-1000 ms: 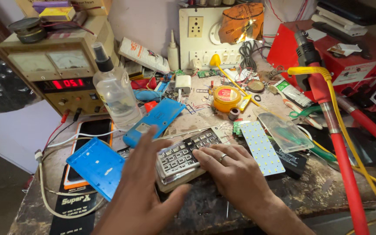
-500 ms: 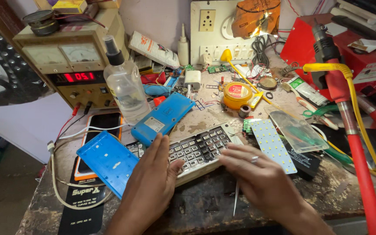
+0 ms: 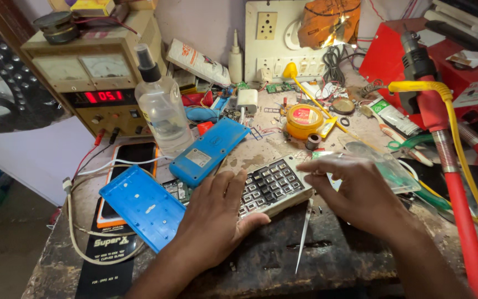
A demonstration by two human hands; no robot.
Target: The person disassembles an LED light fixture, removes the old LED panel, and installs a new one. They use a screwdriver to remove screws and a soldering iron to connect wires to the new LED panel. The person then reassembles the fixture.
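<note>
A grey calculator keypad (image 3: 272, 185) with dark keys lies tilted on the worn workbench (image 3: 261, 260). My left hand (image 3: 214, 218) rests flat on its left end, pressing it down. My right hand (image 3: 355, 191) covers its right end with fingers curled at the edge, and thin metal tweezers (image 3: 304, 235) hang down from under that hand toward the bench's front. Two blue plastic casing halves lie to the left: one (image 3: 142, 205) beside my left hand, the other (image 3: 208, 150) just behind the keypad.
A power supply with a red display (image 3: 92, 83) and a clear spray bottle (image 3: 161, 108) stand at the back left. A yellow tin (image 3: 304, 119), socket board (image 3: 275, 33), red tool with yellow cable (image 3: 443, 133), phone (image 3: 131, 158) and white cable crowd the bench.
The view has shifted and closed in. My left hand slid further onto the keypad's left end, and my right hand moved over its right end with the tweezers still under it.
</note>
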